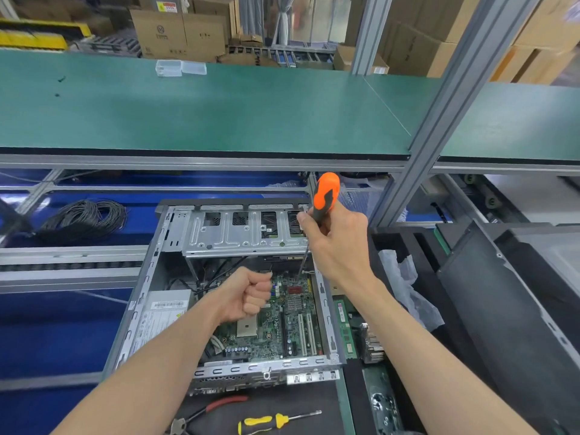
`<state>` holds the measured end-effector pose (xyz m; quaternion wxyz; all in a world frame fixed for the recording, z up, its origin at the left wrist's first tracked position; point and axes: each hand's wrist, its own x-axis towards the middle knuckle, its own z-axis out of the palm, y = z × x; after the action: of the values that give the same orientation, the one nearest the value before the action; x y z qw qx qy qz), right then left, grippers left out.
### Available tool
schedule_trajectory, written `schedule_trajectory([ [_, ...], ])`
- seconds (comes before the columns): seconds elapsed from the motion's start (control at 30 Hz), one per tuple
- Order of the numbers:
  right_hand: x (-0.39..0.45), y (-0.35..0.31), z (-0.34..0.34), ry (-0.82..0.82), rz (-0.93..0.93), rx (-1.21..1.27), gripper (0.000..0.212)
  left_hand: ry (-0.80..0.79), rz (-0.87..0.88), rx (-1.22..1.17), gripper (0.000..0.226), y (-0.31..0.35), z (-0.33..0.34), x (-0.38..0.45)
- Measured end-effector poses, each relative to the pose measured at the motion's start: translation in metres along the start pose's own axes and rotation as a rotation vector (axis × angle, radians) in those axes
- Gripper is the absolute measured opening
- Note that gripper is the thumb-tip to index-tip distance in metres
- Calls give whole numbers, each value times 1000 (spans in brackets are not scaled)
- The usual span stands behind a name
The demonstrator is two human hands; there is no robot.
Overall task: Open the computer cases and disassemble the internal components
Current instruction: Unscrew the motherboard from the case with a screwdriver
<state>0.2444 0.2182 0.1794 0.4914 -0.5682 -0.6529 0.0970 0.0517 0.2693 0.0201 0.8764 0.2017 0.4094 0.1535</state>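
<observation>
An open grey computer case (147,287) lies in front of me with its side panel off. Inside it a green motherboard (282,324) is exposed, with a metal drive cage (238,237) across the far end and a power supply (163,312) at the left. My right hand (339,243) grips an orange-and-black screwdriver (326,193) upright, its shaft reaching down to the board's far right corner. Over the middle of the board hovers my left hand (244,296), curled into a fist with nothing visible in it.
A yellow screwdriver (270,422) and red-handled pliers (213,409) lie at the near edge. RAM sticks (345,328) and a heatsink (372,343) sit right of the case, next to black case panels (502,293). A cable coil (84,218) lies at the left, under a green shelf (219,105).
</observation>
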Motion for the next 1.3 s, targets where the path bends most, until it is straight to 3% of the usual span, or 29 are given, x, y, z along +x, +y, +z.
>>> schedule_trajectory([
  [0.1,-5,9,2,-25,-1,-74,25,-251,37,-175,11,5,22,-9],
  [0.2,-10,17,2,-46,6,-127,25,-193,72,-166,39,5,31,-7],
  [0.3,-13,20,1,-45,7,-143,26,-43,211,85,25,2,46,-3],
  [0.37,-13,21,1,-56,17,-138,25,148,377,328,10,1,55,0],
  [0.43,-13,22,1,-71,24,-151,24,309,524,635,9,0,58,3],
  [0.53,-14,23,3,-74,22,-164,25,342,662,935,10,1,66,6],
  [0.73,-15,25,4,-72,33,-151,28,355,732,1081,13,7,76,13],
  [1.3,-15,29,6,-85,66,-147,26,349,739,1112,12,10,76,15],
])
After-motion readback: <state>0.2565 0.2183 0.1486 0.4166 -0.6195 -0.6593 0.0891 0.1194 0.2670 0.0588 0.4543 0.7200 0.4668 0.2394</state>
